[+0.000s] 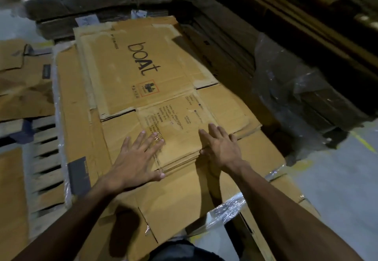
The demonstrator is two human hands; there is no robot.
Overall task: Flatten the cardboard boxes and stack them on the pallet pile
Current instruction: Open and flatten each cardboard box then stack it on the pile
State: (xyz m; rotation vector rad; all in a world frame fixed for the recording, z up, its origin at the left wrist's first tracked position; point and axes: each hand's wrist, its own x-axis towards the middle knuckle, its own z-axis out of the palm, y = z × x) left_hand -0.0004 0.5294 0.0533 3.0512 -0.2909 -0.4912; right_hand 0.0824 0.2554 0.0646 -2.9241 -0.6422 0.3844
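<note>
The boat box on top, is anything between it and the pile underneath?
Nothing visible. The flattened boat box already lies on the cardboard pile, with the left hand and right hand pressing flat on its near flap.

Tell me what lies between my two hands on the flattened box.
In the head view, only the printed flap of the flattened box lies between the left hand and right hand; nothing else sits there.

The top flattened cardboard box (147,72) carries the large black brand word "boAt", with a small red-framed symbol box beneath it, while the printed lines on its near flap are too blurred to read.
</note>
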